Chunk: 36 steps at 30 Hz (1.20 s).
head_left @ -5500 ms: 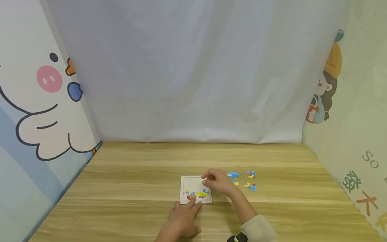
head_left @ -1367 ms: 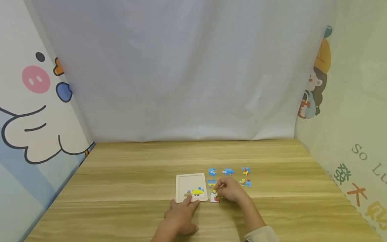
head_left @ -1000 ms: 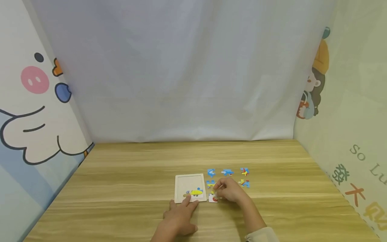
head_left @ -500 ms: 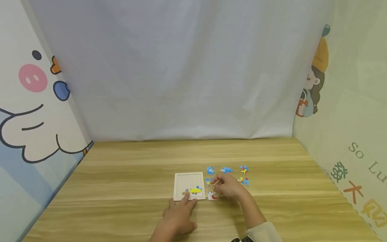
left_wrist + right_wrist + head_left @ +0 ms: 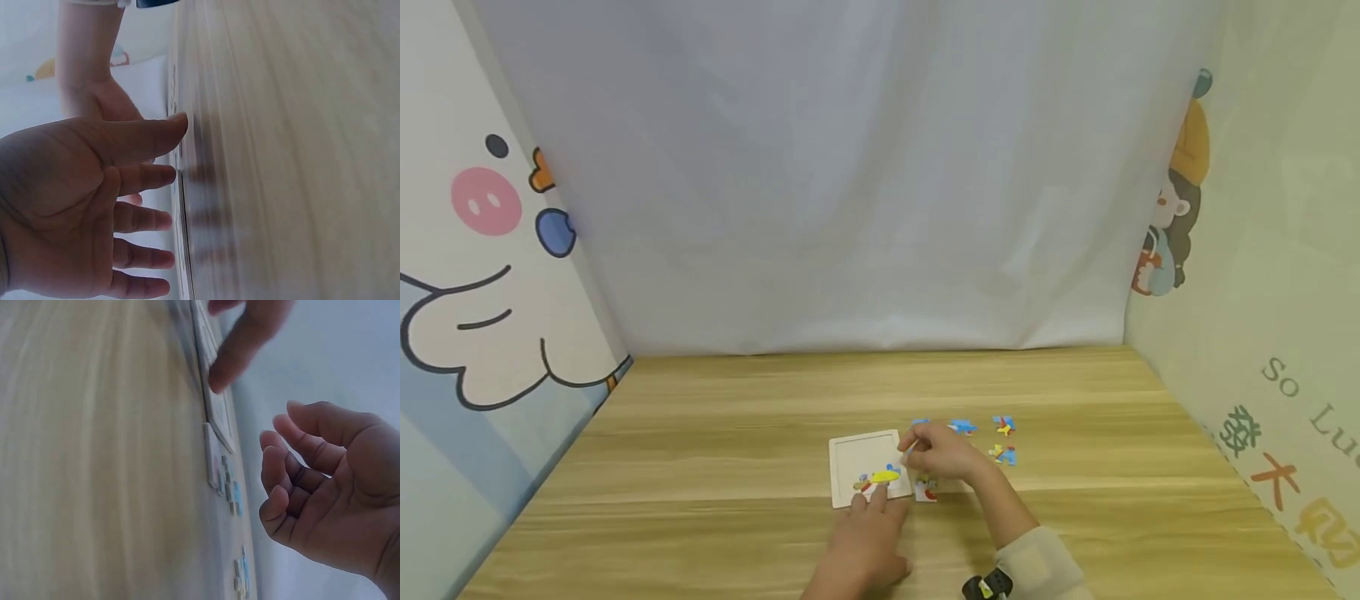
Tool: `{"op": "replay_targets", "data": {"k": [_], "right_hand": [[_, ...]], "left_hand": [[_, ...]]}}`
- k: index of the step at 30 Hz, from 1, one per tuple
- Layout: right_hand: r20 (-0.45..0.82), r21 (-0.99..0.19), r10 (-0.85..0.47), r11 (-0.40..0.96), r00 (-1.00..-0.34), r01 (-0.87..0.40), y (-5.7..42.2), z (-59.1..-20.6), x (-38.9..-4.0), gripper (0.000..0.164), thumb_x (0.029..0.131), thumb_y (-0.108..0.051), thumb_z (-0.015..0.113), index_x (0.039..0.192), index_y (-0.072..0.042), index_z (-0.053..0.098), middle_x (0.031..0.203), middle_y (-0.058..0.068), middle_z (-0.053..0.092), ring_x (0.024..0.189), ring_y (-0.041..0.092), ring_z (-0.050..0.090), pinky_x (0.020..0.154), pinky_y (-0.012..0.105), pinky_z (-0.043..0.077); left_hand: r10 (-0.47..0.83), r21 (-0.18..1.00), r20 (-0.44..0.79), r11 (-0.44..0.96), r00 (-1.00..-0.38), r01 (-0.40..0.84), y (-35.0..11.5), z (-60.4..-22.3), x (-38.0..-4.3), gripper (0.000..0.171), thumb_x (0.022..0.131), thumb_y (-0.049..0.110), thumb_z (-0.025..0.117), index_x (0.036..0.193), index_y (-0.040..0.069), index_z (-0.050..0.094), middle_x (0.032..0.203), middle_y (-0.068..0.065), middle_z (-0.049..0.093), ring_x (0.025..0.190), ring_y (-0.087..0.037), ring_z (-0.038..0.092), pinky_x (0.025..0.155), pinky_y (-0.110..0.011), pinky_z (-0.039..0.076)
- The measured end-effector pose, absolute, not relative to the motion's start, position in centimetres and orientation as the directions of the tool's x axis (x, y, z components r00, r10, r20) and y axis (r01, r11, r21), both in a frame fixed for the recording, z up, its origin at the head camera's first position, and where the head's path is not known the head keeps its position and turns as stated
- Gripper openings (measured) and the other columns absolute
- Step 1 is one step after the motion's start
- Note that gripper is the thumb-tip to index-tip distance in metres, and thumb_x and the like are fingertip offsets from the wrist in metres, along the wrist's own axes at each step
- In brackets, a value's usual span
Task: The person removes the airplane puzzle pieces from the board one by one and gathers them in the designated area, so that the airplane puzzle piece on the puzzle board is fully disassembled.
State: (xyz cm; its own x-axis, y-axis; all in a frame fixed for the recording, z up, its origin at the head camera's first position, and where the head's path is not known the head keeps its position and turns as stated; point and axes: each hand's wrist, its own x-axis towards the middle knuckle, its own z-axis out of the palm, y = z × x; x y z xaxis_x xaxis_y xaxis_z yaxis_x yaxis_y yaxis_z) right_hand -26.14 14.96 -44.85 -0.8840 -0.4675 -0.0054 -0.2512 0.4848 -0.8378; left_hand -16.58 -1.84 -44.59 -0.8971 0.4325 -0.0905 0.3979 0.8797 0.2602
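A shallow square puzzle tray (image 5: 853, 450) of pale wood lies on the table, with jigsaw pieces along its near side showing a yellow shape (image 5: 885, 476). My left hand (image 5: 867, 537) touches the tray's near side with straight fingertips; in the left wrist view its fingers (image 5: 144, 253) lie spread. Above the tray's right edge, my right hand (image 5: 943, 454) hovers with loosely bent fingers. The right wrist view shows a gap between thumb and fingers and nothing held in that hand (image 5: 337, 475). A white-and-red puzzle piece (image 5: 927, 493) lies just right of the tray.
Several loose pieces lie right of the tray, among them a blue one (image 5: 962, 427), a red-and-yellow one (image 5: 1004, 425) and another (image 5: 1002, 455). The right hand partly covers one (image 5: 920, 422). A grey curtain (image 5: 865, 208) hangs behind the table (image 5: 715, 433).
My right hand has gone from the white-and-red piece up and left to the tray's right edge. My left hand has shifted slightly right, and a red patch shows beside its fingertips.
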Motion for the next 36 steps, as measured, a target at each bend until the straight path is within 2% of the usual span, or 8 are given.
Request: {"op": "replay_targets", "data": {"k": [5,10,17,27,30,36], "right_hand": [[-0.022,-0.826,-0.448,0.511,-0.894,-0.236,13.8,-45.3,-26.5,0.014,0.087,-0.009,0.061,0.099,-0.001,0.062,0.078,0.003,0.059,0.067,0.016,0.054,0.058,0.030,0.047],[-0.014,-0.803,-0.446,0.538,-0.895,-0.256,13.1,-45.4,-27.0,0.014,0.088,-0.013,0.061,0.099,-0.004,0.063,0.078,0.000,0.060,0.068,0.016,0.055,0.058,0.030,0.047],[-0.030,-0.821,-0.457,0.518,-0.889,-0.239,12.4,-45.5,-27.8,0.014,0.088,-0.011,0.061,0.100,-0.004,0.063,0.077,0.001,0.059,0.067,0.016,0.053,0.057,0.029,0.046],[-0.042,-0.862,-0.568,0.437,-0.822,-0.258,11.2,-46.1,-29.0,0.015,0.085,-0.005,0.063,0.100,-0.002,0.065,0.079,0.003,0.059,0.073,0.015,0.052,0.066,0.028,0.046],[-0.033,-0.850,-0.591,0.441,-0.806,-0.288,10.8,-46.0,-29.2,0.016,0.086,-0.004,0.062,0.102,-0.001,0.065,0.081,0.002,0.060,0.076,0.014,0.053,0.069,0.028,0.046],[-0.057,-0.810,-0.642,0.477,-0.765,-0.340,9.8,-45.7,-29.7,0.016,0.086,-0.006,0.064,0.101,-0.007,0.067,0.084,-0.002,0.062,0.081,0.012,0.056,0.072,0.028,0.048]], "left_hand": [[0.435,0.231,-0.103,0.885,-0.894,0.404,-1.2,-44.6,-16.5,0.068,0.070,0.039,0.078,0.128,0.015,0.053,0.139,-0.012,0.041,0.114,-0.036,0.043,0.086,-0.056,0.042],[0.431,0.241,-0.133,0.887,-0.892,0.393,-0.9,-44.7,-16.5,0.072,0.071,0.040,0.077,0.133,0.015,0.050,0.141,-0.011,0.040,0.119,-0.041,0.040,0.076,-0.059,0.045],[0.427,0.239,-0.155,0.891,-0.891,0.386,-1.4,-44.3,-16.5,0.076,0.071,0.042,0.076,0.136,0.015,0.048,0.142,-0.008,0.040,0.124,-0.043,0.036,0.076,-0.060,0.046],[0.425,0.249,-0.181,0.892,-0.887,0.377,-1.8,-44.5,-16.6,0.077,0.072,0.044,0.074,0.138,0.017,0.046,0.144,-0.008,0.037,0.126,-0.041,0.034,0.080,-0.060,0.044],[0.425,0.259,-0.173,0.890,-0.889,0.375,-1.9,-44.4,-16.5,0.078,0.072,0.043,0.075,0.138,0.015,0.046,0.143,-0.008,0.038,0.125,-0.041,0.034,0.081,-0.059,0.044],[0.434,0.247,-0.166,0.887,-0.885,0.389,-2.2,-44.4,-16.5,0.079,0.071,0.044,0.075,0.137,0.013,0.046,0.143,-0.009,0.038,0.125,-0.042,0.034,0.081,-0.058,0.045]]}}
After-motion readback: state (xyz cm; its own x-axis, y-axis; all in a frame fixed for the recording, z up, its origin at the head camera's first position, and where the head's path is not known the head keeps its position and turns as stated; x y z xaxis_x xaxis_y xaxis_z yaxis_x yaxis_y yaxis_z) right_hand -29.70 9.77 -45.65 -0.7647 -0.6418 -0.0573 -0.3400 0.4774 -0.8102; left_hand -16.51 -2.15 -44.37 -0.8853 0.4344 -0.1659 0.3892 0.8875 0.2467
